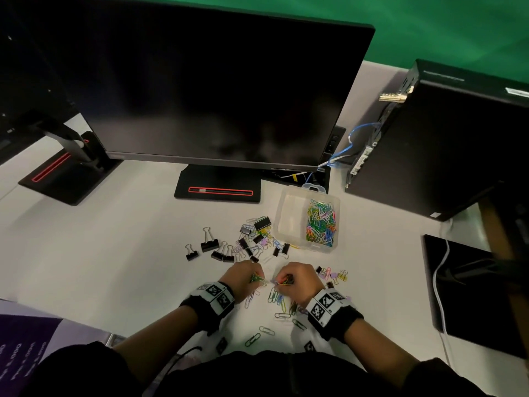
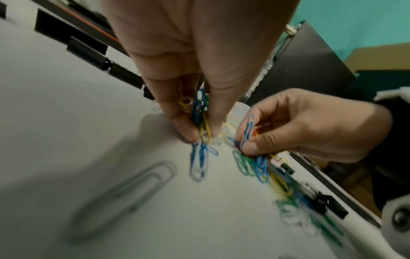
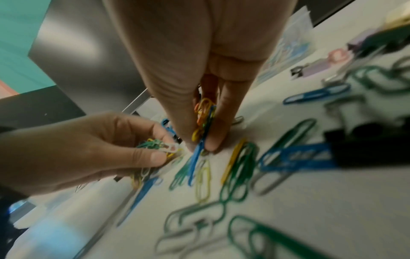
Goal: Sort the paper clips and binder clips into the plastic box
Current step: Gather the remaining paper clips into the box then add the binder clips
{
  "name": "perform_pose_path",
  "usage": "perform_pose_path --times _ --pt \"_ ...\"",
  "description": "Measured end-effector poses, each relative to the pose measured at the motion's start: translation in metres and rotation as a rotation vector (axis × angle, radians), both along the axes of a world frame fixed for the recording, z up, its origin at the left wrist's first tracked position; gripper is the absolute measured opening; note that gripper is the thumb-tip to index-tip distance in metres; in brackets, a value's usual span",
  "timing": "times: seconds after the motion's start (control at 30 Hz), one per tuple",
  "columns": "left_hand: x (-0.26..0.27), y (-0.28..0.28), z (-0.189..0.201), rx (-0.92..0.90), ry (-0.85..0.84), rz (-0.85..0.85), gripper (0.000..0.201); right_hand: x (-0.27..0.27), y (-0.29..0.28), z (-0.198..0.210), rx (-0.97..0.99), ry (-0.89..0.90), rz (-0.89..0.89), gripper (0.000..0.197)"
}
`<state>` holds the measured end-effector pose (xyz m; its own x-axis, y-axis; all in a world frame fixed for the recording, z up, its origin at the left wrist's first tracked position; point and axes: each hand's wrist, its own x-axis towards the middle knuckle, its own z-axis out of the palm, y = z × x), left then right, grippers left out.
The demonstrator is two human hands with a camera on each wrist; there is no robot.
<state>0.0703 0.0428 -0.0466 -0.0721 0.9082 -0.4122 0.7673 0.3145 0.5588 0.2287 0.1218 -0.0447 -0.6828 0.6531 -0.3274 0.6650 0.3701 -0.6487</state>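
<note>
Both hands work close together on the white desk, near its front. My left hand [image 1: 249, 277] pinches a bunch of coloured paper clips [image 2: 200, 112] between thumb and fingers, tips down on the desk. My right hand [image 1: 289, 277] pinches another bunch of paper clips [image 3: 205, 119], mostly orange, yellow and blue. Loose paper clips [image 1: 276, 299] lie under and behind the hands. Black binder clips [image 1: 210, 245] lie scattered beyond the hands. The clear plastic box [image 1: 289, 222] stands at the right, with a heap of paper clips [image 1: 320, 224] in its right compartment; the left compartment looks empty.
A dark monitor [image 1: 200, 87] on a black stand [image 1: 217, 184] fills the back of the desk. A black computer case [image 1: 438, 144] stands at the right, with a black pad [image 1: 472, 293] in front of it. Small pastel binder clips [image 1: 332, 275] lie right of my right hand.
</note>
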Motion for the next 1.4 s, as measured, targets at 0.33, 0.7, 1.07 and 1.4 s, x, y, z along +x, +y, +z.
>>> perform_pose_path --times 0.33,0.7,1.07,1.4 --pt "0.007 0.041 0.013 -0.053 -0.264 0.022 0.028 0.031 0.056 0.044 -0.009 0.062 -0.236 0.009" --pt "0.041 0.120 0.034 0.026 -0.564 0.202 0.025 0.023 0.124 0.043 0.115 0.048 -0.351 0.018" --pt "0.064 0.173 0.033 0.010 -0.754 0.501 0.018 0.058 0.115 0.021 0.044 0.328 -0.657 0.042" --pt "0.032 0.154 0.046 -0.120 -1.227 0.583 0.025 0.061 0.103 0.024 0.151 0.240 -0.543 0.032"
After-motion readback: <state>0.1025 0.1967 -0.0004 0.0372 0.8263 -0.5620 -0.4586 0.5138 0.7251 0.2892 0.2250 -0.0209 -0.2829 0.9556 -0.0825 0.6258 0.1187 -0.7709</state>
